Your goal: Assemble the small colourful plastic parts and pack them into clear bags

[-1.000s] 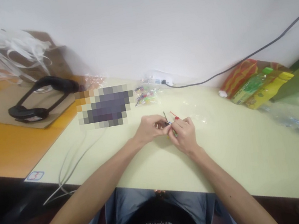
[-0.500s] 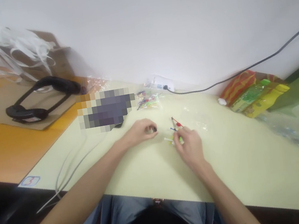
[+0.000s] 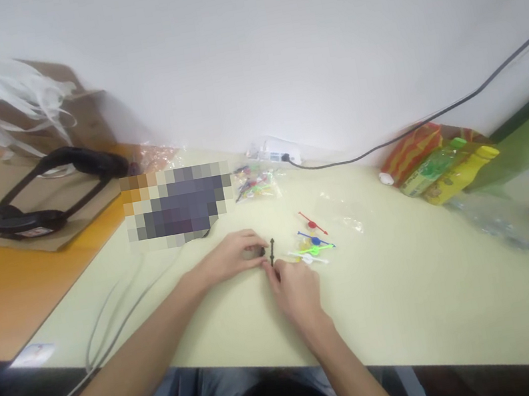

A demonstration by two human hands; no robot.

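We hold our two hands close together over the pale table (image 3: 413,295), fingertips almost meeting. Our left hand (image 3: 231,255) is curled, thumb and fingers pinching a small dark piece (image 3: 262,251), mostly hidden by the fingers. Our right hand (image 3: 300,287) pinches the lower end of the black arrow (image 3: 272,249), which stands up between the two hands, its tip pointing away from us; whether it touches the dark piece we cannot tell. Just past our right knuckles lie four more arrows — red (image 3: 312,224) farthest from us, then blue (image 3: 316,241), green (image 3: 314,250) and white (image 3: 308,258), the last three bunched closely. Beyond both hands, near the wall, we see a clear bag (image 3: 258,183) of coloured bits. A blurred-out dark object (image 3: 181,202) sits beyond our left hand — what it is, we cannot tell.
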